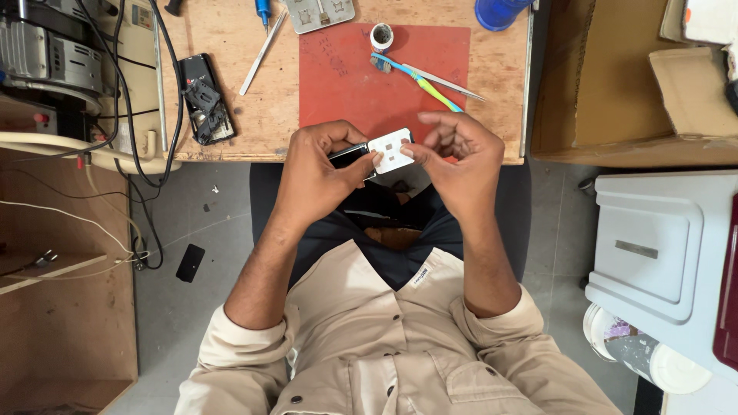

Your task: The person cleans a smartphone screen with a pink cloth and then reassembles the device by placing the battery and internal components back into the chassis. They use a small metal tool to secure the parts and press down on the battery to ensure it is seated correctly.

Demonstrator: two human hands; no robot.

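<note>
A wooden surface (231,46) fills the top of the view, with a red mat (361,77) lying on it. To the right stands a pale grey box (653,246) beside a cardboard carton (615,84). At the surface's near edge the person's two hands meet above the lap. The left hand (315,177) is closed around a small black device (347,155), thumb pressed near its end. The right hand (457,157) has its fingers curled, pinching the edge of a small white square plate (390,149) that touches the black device. On the mat lie a toothbrush (419,81) and tweezers (446,83); a dismantled black phone (206,107) sits further left.
</note>
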